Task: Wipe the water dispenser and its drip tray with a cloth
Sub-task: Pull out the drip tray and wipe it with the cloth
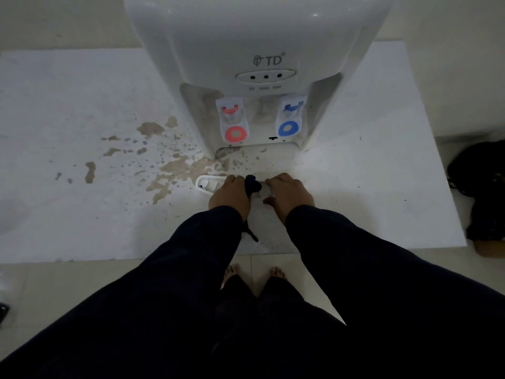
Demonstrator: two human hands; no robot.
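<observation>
Left hand [229, 193] is gripping a dark cloth [252, 184]; right hand [289, 194] is clasping the drip tray [205, 183], which may slide on the wet counter [82, 187].

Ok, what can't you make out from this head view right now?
- White plastic drip tray: both hands cover most of it; only its left end shows.
- Dark cloth: bunched between the hands, extent hidden.
- White water dispenser: top cut off by the upper edge.
- Labels under its three indicator dots: too blurred to read.
- Dark bundle: cut off at the right edge, too dim to identify.
</observation>
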